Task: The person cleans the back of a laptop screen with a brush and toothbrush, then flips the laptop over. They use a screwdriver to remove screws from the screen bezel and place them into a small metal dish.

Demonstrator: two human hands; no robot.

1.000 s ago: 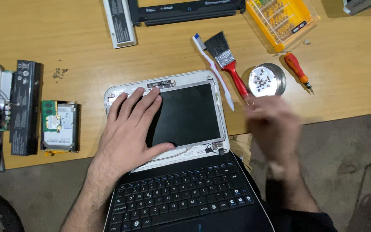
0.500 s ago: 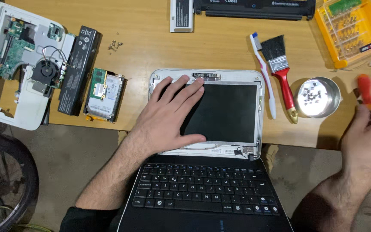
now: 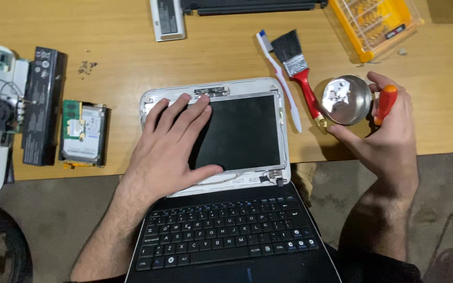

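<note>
Left hand [image 3: 171, 144] lies flat, open, on the small white-lidded laptop's dark screen [image 3: 247, 131]; right hand [image 3: 386, 131] grips one red-handled screwdriver [image 3: 385, 103] beside one round metal bowl [image 3: 347, 99], one red-handled paintbrush [image 3: 300, 68] and one white toothbrush [image 3: 281, 84] on the wooden tabletop [image 3: 121, 57].

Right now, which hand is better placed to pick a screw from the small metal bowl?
The right hand. It is curled around the round metal bowl and holds the orange-handled screwdriver beside it. The left hand lies flat on the laptop screen, apart from the bowl.

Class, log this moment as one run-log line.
left hand: flat on laptop screen | right hand: holds red screwdriver, touching metal bowl
</note>
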